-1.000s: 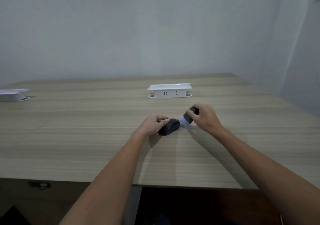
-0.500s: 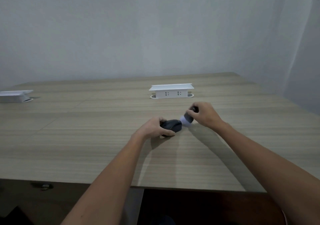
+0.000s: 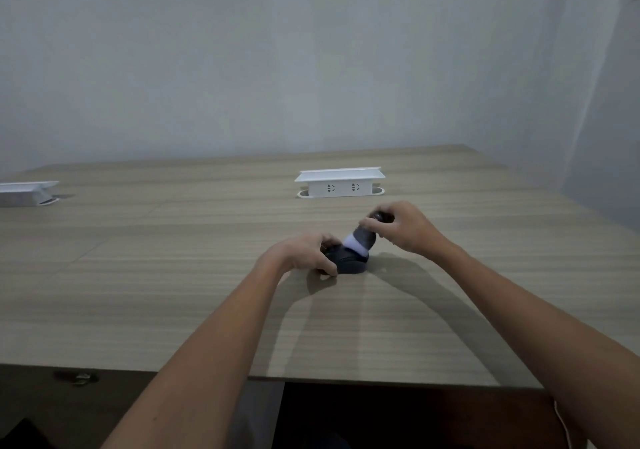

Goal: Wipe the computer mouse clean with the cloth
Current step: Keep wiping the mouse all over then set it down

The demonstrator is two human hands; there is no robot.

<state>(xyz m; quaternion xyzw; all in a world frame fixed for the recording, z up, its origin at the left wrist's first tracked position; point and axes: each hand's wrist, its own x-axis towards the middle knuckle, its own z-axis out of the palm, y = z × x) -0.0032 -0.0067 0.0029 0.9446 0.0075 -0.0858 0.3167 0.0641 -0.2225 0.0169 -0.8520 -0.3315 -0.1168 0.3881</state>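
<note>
A dark grey computer mouse [image 3: 350, 262] lies on the wooden table [image 3: 166, 286], a little right of centre. My left hand [image 3: 300, 255] grips its left side, fingers curled over the near and far edges. My right hand [image 3: 406, 227] pinches a bunched cloth [image 3: 364, 237], dark grey with a pale end. That pale end presses on the top of the mouse. The left part of the mouse is hidden under my left hand.
A white socket box [image 3: 341, 182] stands on the table just beyond the hands. A second white box [image 3: 25, 192] sits at the far left edge. The table's front edge runs below my forearms, with dark space under it.
My right hand has brought the cloth's pale end from the right side of the mouse up onto its top. My left hand has kept hold of the mouse.
</note>
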